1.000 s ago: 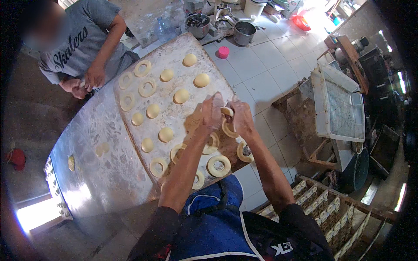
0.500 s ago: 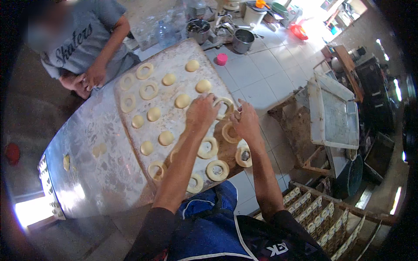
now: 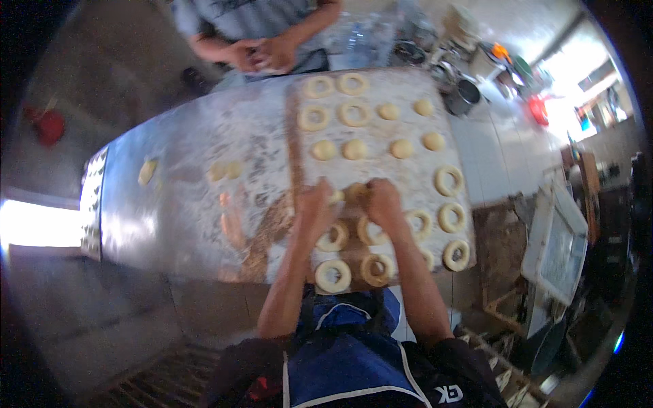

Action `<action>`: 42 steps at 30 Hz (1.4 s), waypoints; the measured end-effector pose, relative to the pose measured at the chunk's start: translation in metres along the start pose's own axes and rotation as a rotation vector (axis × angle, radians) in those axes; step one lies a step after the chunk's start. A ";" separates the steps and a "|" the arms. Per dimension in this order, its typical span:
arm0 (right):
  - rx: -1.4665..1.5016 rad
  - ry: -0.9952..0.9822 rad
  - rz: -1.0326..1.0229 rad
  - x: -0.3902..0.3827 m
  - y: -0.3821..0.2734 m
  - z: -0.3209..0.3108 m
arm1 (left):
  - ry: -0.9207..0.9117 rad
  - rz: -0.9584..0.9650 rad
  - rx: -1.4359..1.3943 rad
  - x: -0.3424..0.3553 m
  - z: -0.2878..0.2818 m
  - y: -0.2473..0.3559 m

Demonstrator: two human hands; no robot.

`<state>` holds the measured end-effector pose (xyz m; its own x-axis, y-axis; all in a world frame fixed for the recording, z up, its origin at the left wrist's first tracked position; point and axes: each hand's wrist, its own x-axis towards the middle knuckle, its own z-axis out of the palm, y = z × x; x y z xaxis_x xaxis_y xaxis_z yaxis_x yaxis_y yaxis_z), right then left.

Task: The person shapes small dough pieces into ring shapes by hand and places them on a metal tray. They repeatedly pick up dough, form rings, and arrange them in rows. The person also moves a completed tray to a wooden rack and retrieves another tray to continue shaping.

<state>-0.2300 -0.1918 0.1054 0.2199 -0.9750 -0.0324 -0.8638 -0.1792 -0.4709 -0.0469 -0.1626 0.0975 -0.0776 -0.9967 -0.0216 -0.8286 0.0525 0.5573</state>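
Observation:
My left hand is over the floured board, its curled fingers closed at a pale dough ball. Close by, my right hand has its fingers bent in against another dough ball, which lies in shadow. How firmly either is gripped is blurred. Dough rings stand around the hands, one ring just below my left hand and another ring below my right. Farther off lie several round dough balls. A ring rests near the board's right edge.
A shiny metal table extends left with small dough pieces. Across it, a person in a grey shirt holds their hands together. A metal pot stands beyond the board; a white-framed tray is at the right.
My view has swung, shifting the board rightward and upright. Both hands have left the ring at the board's far right side and come to the pair of dough balls.

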 end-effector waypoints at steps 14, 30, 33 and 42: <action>0.055 -0.059 -0.154 0.097 -0.168 0.140 | 0.471 -0.252 0.065 -0.066 -0.092 -0.192; 0.885 -0.039 0.037 0.019 -0.216 0.106 | 0.131 -0.020 -1.059 -0.058 -0.093 -0.172; 0.832 -0.136 -0.012 0.009 -0.219 0.090 | 0.163 -0.086 -1.318 -0.060 -0.095 -0.164; 0.950 -0.044 0.428 0.017 -0.207 0.070 | -0.036 -0.224 -1.765 -0.055 -0.094 -0.133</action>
<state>-0.0156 -0.1622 0.1408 0.0118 -0.9236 -0.3832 -0.1648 0.3762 -0.9118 0.1193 -0.1204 0.1026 -0.0890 -0.9718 -0.2183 0.6957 -0.2175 0.6846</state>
